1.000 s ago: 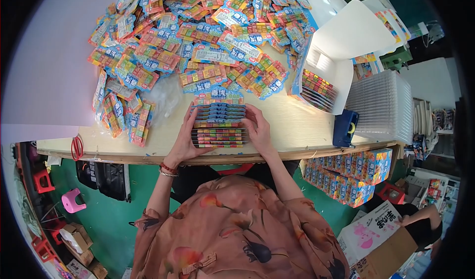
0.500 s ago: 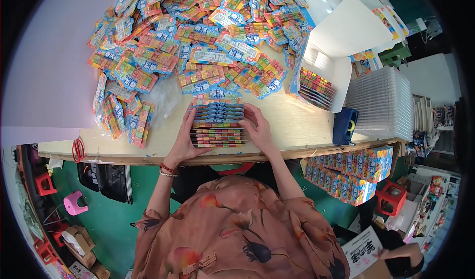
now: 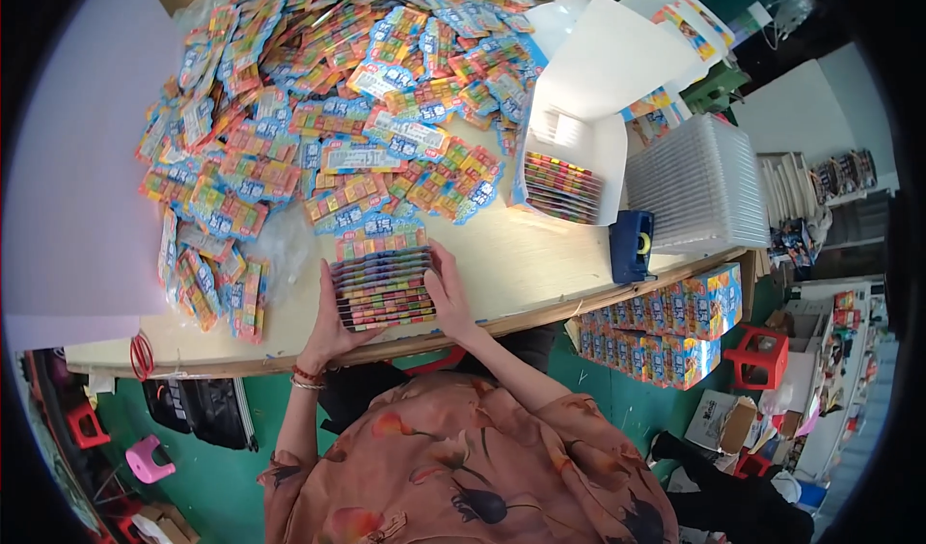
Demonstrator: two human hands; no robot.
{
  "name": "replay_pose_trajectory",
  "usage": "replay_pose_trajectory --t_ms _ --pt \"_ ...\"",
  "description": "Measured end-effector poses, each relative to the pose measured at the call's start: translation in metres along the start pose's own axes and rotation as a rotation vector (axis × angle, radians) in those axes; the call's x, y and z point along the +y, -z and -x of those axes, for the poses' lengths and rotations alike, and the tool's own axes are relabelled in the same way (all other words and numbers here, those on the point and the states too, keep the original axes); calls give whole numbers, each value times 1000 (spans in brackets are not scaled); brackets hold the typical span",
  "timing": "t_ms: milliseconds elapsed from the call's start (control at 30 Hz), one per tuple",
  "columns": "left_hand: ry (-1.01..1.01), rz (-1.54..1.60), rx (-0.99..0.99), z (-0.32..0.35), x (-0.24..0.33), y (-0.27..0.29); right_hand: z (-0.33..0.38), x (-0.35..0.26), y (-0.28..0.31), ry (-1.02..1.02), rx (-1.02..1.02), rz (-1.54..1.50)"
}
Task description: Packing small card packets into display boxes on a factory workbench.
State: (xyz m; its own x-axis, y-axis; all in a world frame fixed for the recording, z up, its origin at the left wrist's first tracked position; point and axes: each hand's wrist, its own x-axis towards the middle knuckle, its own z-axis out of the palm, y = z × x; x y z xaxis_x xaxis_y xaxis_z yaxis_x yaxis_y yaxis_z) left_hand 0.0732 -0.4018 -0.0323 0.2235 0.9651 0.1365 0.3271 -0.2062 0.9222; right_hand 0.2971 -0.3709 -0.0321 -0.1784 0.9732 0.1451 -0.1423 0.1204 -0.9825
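Observation:
Near the table's front edge, my left hand (image 3: 333, 316) and my right hand (image 3: 449, 294) clasp a stack of flat colourful packs (image 3: 386, 291) from its two sides. Rows of small coloured blocks show on the packs. The left thumb lies along the near edge of the stack, and the right fingers press its right side. Just beyond lies a single pack (image 3: 381, 242) with a blue border. A large heap of such packs (image 3: 333, 115) covers the far left and middle of the table. To the right, an open white box (image 3: 617, 149) holds a row of packs (image 3: 561, 189).
A blue tape dispenser (image 3: 632, 247) stands by the right table edge, next to stacked clear plastic trays (image 3: 699, 189). Below that edge are rows of printed boxes (image 3: 666, 332) and a red stool (image 3: 755, 358). Crumpled clear plastic (image 3: 285, 259) lies left of the stack. Another person's dark-clothed legs (image 3: 733, 491) show lower right.
The view has turned, so the table and box sit further left. Both hands still hold the stack, whose packs now look more tightly together. The other person's hand and white printed sheet have left their place.

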Motion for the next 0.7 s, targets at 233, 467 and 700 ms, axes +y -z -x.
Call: replay_pose_trajectory --t_ms 233,467,700 --pt "46 97 -22 -4 -1 3 -14 -49 63 408 181 1064" --pt "46 14 -64 -10 -3 8 -22 -118 156 176 192 1552" --pt "-5 20 -57 -8 -6 8 -29 -122 81 49 -384 724"
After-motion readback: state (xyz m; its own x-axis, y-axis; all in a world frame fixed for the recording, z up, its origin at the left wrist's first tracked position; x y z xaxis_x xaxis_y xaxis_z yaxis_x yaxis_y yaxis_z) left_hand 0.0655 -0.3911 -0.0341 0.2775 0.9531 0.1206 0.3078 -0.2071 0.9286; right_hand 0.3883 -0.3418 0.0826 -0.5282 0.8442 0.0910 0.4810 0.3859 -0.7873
